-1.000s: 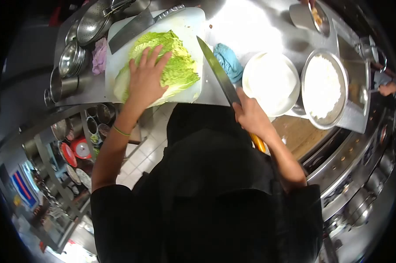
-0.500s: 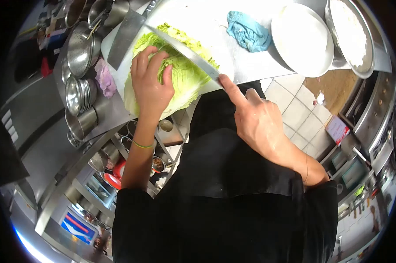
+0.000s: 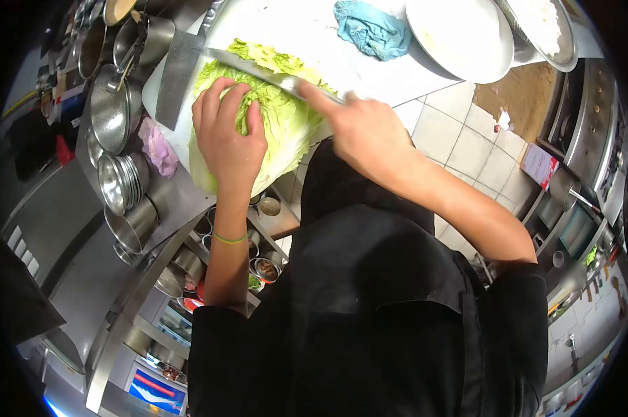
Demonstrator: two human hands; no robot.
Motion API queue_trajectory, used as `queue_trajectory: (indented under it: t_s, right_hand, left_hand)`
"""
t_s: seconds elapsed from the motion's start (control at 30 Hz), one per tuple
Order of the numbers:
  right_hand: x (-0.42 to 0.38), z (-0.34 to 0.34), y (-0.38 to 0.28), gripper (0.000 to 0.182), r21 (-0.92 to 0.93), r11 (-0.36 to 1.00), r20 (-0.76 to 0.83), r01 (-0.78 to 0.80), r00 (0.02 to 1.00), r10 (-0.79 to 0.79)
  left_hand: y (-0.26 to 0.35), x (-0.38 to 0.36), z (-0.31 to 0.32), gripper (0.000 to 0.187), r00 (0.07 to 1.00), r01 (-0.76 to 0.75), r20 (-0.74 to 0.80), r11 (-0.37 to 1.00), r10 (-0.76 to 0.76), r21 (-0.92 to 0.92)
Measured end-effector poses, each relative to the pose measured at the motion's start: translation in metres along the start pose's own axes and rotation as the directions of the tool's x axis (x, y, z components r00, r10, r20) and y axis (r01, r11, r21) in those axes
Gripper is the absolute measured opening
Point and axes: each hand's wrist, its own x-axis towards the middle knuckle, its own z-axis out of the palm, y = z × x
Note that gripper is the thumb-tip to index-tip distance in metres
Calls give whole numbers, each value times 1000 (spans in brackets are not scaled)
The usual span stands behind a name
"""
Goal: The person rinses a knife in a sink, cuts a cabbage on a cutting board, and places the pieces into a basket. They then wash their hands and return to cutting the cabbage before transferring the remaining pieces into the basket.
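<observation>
A pale green Chinese cabbage (image 3: 286,142) lies on the white cutting board (image 3: 258,28), its frilly leaf edge facing away from me. My left hand (image 3: 230,146) presses down on its leafy part, fingers bent and thumb apart. With my right hand (image 3: 369,132), slightly blurred, I grip a long knife (image 3: 248,67), index finger stretched along the blade. The blade sits in the cabbage beyond my left fingertips, and a strip of leaves shows on its far side. The handle is hidden in my right hand. A cleaver (image 3: 177,83) rests at the board's left, close to the knife tip.
A blue cloth (image 3: 373,29) and a white dish (image 3: 460,42) lie at the back right, beside a metal strainer bowl (image 3: 567,52) of white food. Left of the board are a purple cloth (image 3: 159,147), stacked metal bowls (image 3: 121,184) and a metal colander (image 3: 110,115).
My right hand has pushed the knife away from my body and leftward through the cabbage. The strip beyond the blade stands farther apart. My left hand stays on the cabbage; the whole view has shifted somewhat.
</observation>
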Motion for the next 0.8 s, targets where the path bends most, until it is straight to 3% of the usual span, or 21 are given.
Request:
queue_trajectory:
  t_s: [0.1,0.13,0.23,0.43,0.57,0.63,0.8]
  right_hand:
    - [-51,0,43,66,169,963,227,-212,959,171]
    - [-58,-4,44,66,165,964,232,-210,958,169]
    - [-71,-10,40,67,273,925,145,-262,962,230]
    - [-28,5,-13,73,333,940,33,-78,997,71]
    - [-34,27,-1,72,369,917,24,-152,988,154]
    - [-48,36,10,72,363,912,42,-190,981,187]
    - [-115,35,36,70,278,899,308,-337,918,249]
  left_hand:
    - [2,2,-3,27,1000,28,6,999,-28,-18]
    - [2,3,-4,28,999,46,14,999,-46,-9]
    - [9,2,-4,30,995,68,71,997,-71,35]
    - [16,3,2,29,996,78,27,990,-82,119]
    - [14,7,1,27,997,37,55,991,-45,127]
    - [7,8,2,27,995,75,61,997,-77,26]
    - [-9,13,-2,27,992,90,97,995,-87,-31]
